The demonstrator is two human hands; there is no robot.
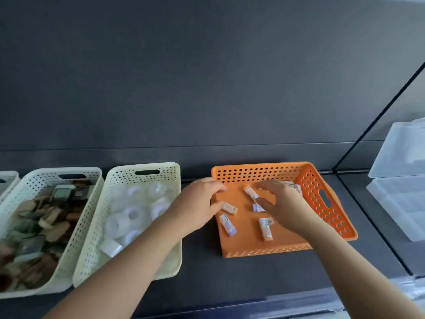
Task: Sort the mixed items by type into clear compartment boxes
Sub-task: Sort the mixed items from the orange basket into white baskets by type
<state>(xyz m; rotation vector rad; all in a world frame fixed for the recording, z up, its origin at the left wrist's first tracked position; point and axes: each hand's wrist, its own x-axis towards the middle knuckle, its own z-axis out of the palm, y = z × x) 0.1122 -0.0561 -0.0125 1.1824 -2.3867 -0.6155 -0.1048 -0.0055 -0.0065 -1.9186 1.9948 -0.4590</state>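
An orange perforated basket [326, 217] holds several small white packets with orange and purple print, such as packet [227, 224] and packet [266, 229]. My left hand [197, 203] reaches over the basket's left rim, fingers curved, and its thumb tip touches a packet [230, 208]. My right hand [285, 203] hovers claw-like over the basket's middle. A packet [251, 194] lies between its forefinger and thumb, and another packet [258, 208] lies under the thumb. I see nothing lifted by either hand. Clear compartment boxes [402, 199] stand stacked at the right.
A cream basket [142, 173] of white tape rolls stands left of the orange one. Further left, another cream basket [69, 174] holds brown and dark mixed items. A third basket's corner [9, 178] shows at the far left. Everything rests on a dark shelf [202, 272] against a dark wall.
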